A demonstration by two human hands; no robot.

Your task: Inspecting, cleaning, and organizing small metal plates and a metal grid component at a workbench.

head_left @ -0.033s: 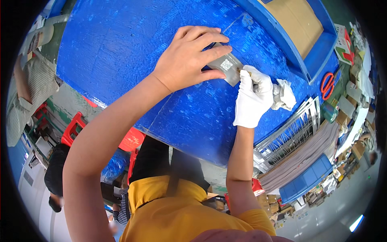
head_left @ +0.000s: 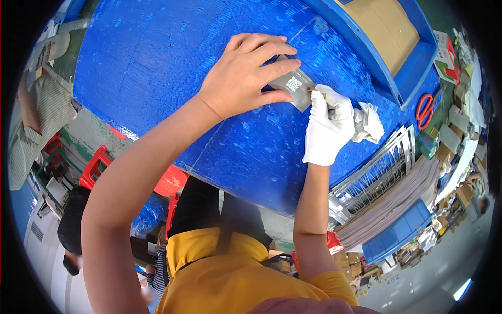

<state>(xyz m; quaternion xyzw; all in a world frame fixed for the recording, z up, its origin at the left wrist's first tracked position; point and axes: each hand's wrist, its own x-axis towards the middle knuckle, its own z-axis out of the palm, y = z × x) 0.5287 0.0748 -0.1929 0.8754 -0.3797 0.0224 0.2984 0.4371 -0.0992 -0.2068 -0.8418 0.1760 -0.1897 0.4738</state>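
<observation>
A flat grey plate (head_left: 300, 97) with a printed square code lies on the blue table (head_left: 246, 157). My bare left hand (head_left: 246, 73) holds it, thumb along the near edge and curled fingers over the far side, hiding part of it. My right hand (head_left: 330, 125), in a white glove, is closed in a pinch at the plate's right end. A thin yellowish-brown tool (head_left: 317, 93) shows between its fingertips; most of it is hidden, so its kind cannot be made out. Beside the glove is a crumpled whitish cloth (head_left: 368, 123).
A blue tray (head_left: 384, 68) with a tan bottom stands at the far right. Red-handled scissors (head_left: 424, 111) lie beyond the right edge, near stacked metal frames (head_left: 374, 175). Red stools (head_left: 97, 166) stand at the left, and a person in a striped shirt (head_left: 42, 120) is farther left.
</observation>
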